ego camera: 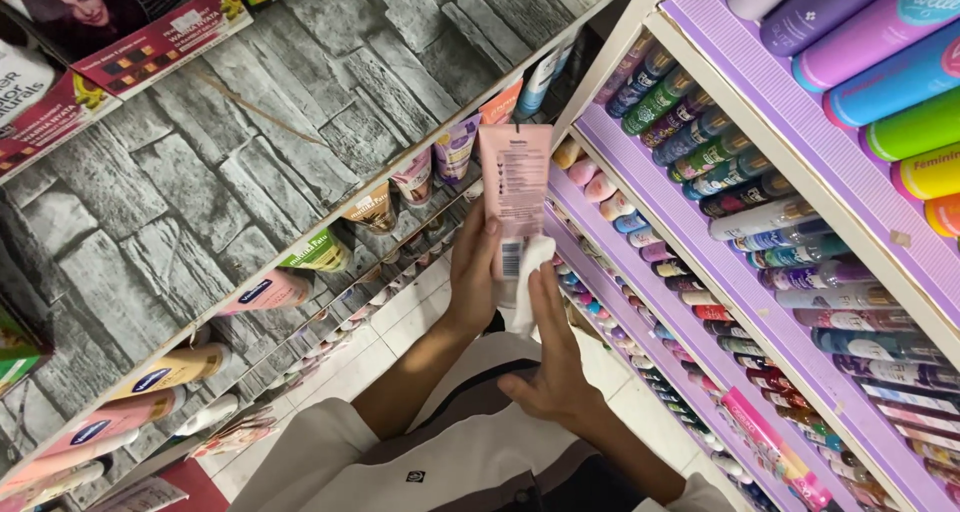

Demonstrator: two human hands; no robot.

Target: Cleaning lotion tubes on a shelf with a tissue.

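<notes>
Gripping a pink squeeze tube point(514, 187) near its lower end, the left hand point(472, 272) is holding it upright in the aisle, fingers closed around its left edge and the printed back panel facing the camera. The right hand point(556, 357) is pressing a white cloth point(528, 277) against the tube's lower right side, with its fingers stretched along the cloth and pinning it there rather than curled into a fist. Both forearms are rising from white sleeves at the bottom of the view. Purple shelves point(740, 272) on the right are carrying rows of colourful spray cans point(700, 147) and small bottles. On the left, a grey stone-patterned shelf unit point(200, 182) is showing more tubes point(270, 290) along its edge.
</notes>
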